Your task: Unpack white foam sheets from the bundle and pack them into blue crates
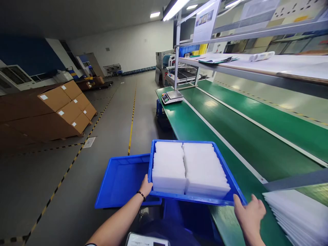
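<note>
A blue plastic tray (197,197) holds two rows of thin white foam sheets (202,164), packed side by side. My left hand (146,187) grips the tray's left rim near the front corner, fingers closed around it. At the front right corner, my right hand (249,212) has its thumb over the rim and the other fingers outside; part of its hold is hidden. The tray overlaps the near edge of the green workbench (217,143). Lower on the left, a second blue tray (120,181) with nothing visible in it lies partly beneath the loaded one.
A stack of white sheets (302,212) lies on the bench at lower right. Farther along stands a weighing scale (173,97). A metal shelf (246,68) with papers spans the bench. Cardboard boxes (58,109) are stacked on the left, beyond striped floor tape.
</note>
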A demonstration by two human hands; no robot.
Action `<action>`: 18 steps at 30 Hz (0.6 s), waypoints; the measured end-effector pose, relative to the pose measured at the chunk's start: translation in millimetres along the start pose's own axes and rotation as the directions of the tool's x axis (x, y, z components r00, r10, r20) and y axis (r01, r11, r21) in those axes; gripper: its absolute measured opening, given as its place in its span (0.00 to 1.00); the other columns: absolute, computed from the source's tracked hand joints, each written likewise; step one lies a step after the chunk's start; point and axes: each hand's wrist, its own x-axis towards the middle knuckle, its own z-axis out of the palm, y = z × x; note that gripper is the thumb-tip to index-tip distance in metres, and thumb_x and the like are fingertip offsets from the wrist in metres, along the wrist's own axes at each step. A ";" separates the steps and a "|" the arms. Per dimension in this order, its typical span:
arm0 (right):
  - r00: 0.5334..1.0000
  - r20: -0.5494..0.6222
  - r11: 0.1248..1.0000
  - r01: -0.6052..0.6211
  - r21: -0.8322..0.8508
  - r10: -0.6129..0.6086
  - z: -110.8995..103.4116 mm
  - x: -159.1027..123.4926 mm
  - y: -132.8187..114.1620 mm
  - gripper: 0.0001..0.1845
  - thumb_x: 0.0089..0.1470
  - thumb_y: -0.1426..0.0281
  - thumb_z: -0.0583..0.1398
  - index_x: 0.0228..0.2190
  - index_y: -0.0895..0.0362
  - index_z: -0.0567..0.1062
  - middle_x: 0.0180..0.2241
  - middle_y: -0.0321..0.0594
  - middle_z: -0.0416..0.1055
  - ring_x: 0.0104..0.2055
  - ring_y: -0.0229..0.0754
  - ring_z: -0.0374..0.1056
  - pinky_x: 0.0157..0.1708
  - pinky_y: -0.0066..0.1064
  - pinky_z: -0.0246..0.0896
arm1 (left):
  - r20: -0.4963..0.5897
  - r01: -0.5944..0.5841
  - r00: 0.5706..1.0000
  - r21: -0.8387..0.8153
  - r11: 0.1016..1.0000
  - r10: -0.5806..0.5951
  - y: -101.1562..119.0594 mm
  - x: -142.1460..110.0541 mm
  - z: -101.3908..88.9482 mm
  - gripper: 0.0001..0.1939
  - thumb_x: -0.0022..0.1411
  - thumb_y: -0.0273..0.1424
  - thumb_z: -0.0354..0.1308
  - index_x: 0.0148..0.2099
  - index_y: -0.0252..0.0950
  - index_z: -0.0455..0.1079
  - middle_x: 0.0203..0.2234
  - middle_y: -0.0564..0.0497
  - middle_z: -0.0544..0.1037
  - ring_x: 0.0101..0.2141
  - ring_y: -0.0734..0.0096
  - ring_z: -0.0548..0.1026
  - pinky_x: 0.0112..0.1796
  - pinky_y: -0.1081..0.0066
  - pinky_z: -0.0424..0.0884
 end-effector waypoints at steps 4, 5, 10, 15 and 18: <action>0.730 0.181 0.723 0.681 -0.114 -0.659 36.0 -19.2 -52.1 0.19 0.51 0.65 0.49 0.40 0.61 0.71 0.53 0.55 0.55 0.58 0.54 0.48 0.54 0.48 0.47 | 0.021 -0.005 1.000 0.063 0.998 0.004 -0.4 -3.1 -2.9 0.22 0.47 0.16 0.48 0.46 0.35 0.59 0.35 0.50 0.73 0.37 0.71 0.71 0.40 0.75 0.63; 0.673 0.274 0.677 0.730 -0.095 -0.687 49.9 -25.8 -65.3 0.17 0.51 0.66 0.50 0.40 0.59 0.71 0.55 0.53 0.54 0.59 0.54 0.46 0.55 0.49 0.45 | 0.027 -0.006 1.000 0.078 0.997 0.004 0.0 -3.6 -3.6 0.23 0.47 0.16 0.49 0.47 0.35 0.59 0.36 0.50 0.73 0.38 0.71 0.71 0.41 0.74 0.63; 0.627 0.462 0.700 0.714 -0.017 -0.627 111.2 -44.9 -95.5 0.12 0.50 0.73 0.51 0.34 0.58 0.72 0.56 0.49 0.54 0.61 0.51 0.42 0.57 0.51 0.34 | 0.089 -0.022 0.996 0.126 0.992 0.010 2.6 -4.3 -7.1 0.23 0.48 0.18 0.49 0.48 0.35 0.59 0.37 0.49 0.73 0.38 0.71 0.71 0.41 0.75 0.63; 0.755 0.403 0.828 0.560 0.012 -0.517 120.9 -34.3 -87.9 0.15 0.46 0.79 0.50 0.37 0.60 0.70 0.56 0.52 0.55 0.62 0.52 0.39 0.57 0.56 0.29 | 0.142 -0.012 0.990 0.146 0.989 -0.009 3.2 -4.2 -8.6 0.27 0.49 0.20 0.50 0.54 0.32 0.56 0.43 0.45 0.72 0.43 0.69 0.70 0.44 0.76 0.61; 0.798 0.400 0.887 0.449 0.104 -0.451 126.7 -22.6 -101.1 0.17 0.48 0.72 0.52 0.42 0.58 0.68 0.56 0.49 0.55 0.61 0.48 0.42 0.59 0.50 0.32 | 0.181 -0.010 0.983 0.145 0.989 -0.016 0.2 -4.2 -8.3 0.31 0.50 0.21 0.50 0.58 0.29 0.51 0.48 0.43 0.69 0.47 0.69 0.68 0.46 0.77 0.59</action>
